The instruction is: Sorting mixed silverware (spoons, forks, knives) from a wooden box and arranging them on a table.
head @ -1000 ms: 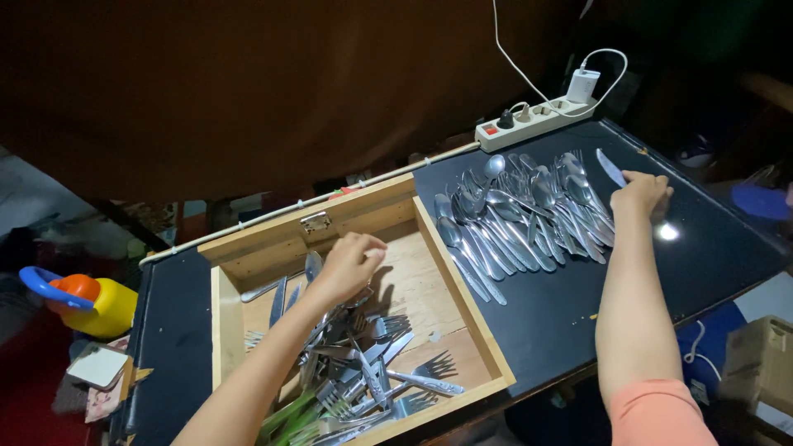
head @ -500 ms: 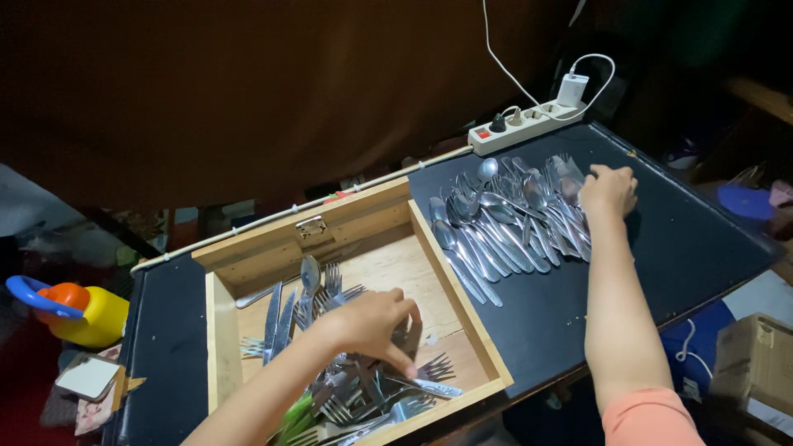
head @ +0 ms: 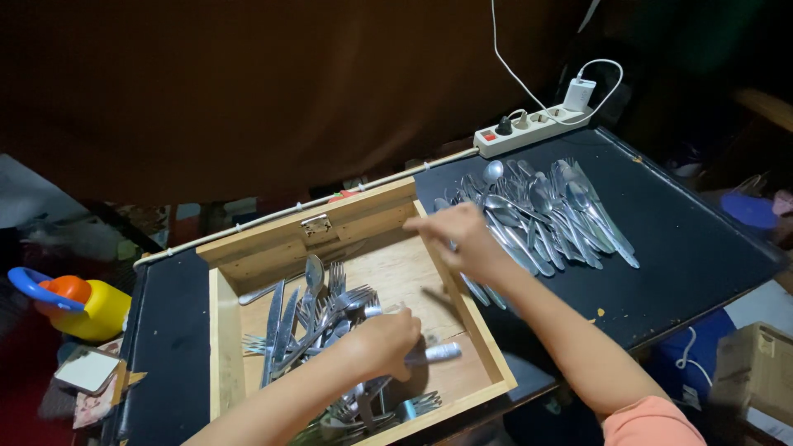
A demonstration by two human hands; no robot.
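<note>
L hand [head: 384,343] grips a piece of cutlery [head: 434,353] in wooden box [head: 223,330]; R hand [head: 462,235] over box's right wall, beside spoons [head: 545,215] on black table [head: 694,248].

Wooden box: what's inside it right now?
The wooden box holds a loose heap of forks, spoons and knives, mostly on its left and near side. The left hand grips a silver handle, hiding the cutlery beneath it.
</note>
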